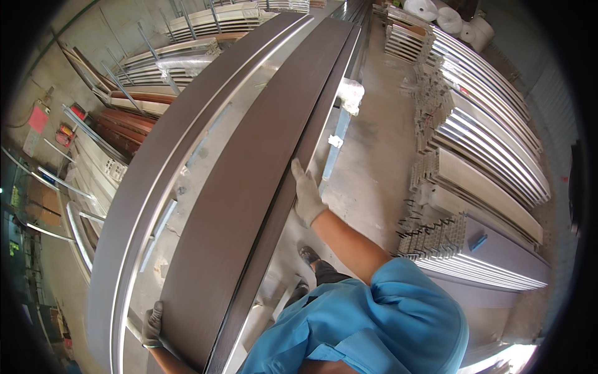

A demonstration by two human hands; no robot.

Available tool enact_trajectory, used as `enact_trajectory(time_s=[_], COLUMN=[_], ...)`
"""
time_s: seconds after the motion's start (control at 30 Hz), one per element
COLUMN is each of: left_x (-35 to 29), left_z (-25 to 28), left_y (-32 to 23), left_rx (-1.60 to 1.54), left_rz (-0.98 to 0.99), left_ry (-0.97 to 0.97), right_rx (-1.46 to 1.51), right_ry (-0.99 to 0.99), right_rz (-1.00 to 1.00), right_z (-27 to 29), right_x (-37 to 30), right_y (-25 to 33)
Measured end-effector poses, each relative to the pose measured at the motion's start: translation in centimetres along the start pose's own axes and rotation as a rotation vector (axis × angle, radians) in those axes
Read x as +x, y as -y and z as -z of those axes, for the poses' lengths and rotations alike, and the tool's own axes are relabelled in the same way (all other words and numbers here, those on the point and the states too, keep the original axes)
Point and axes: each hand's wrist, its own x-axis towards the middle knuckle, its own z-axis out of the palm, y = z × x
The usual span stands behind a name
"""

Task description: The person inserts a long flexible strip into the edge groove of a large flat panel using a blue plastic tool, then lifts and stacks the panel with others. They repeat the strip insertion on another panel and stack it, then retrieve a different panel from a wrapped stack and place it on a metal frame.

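A long dark-brown panel [249, 149] lies lengthwise before me, with a dark groove running along its right side. My gloved left hand [153, 323] grips the panel's left edge at the near end, its fingertips partly hidden by the edge. Farther along, my gloved right hand [306, 194] holds the right edge, its palm against the side and its fingers by the groove. To the left, a second brown panel [168, 124] with a pale edge lies alongside, separated by a gap.
Metal support bars [331, 146] show beneath the panels. Stacks of long pale profiles [479, 137] line the right side, with a dark-grey stack [498, 249] nearer. Racks of boards [134, 118] stand at left. White rolls [448, 19] sit at the far right. My feet [308, 254] stand on concrete.
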Motion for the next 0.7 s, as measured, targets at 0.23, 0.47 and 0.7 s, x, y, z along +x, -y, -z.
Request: enact_trajectory(time_s=[0.23,0.47,0.7], left_x=[-0.4,-6.3,-14.5], left_z=[-1.0,-3.0,-3.6], left_y=[-0.5,2.4,5.6], left_rx=[0.122,0.072,0.063], left_rz=[0.072,-0.077,-0.167], left_ry=[-0.165,-0.082,-0.097], right_rx=[-0.136,-0.109,-0.068], right_ry=[-0.04,0.075,0.061], right_rz=[-0.051,-0.024,-0.141], right_z=[1.1,3.8,7.3], right_x=[2.1,0.1,-9.3], right_y=[-0.9,-0.7,-1.6])
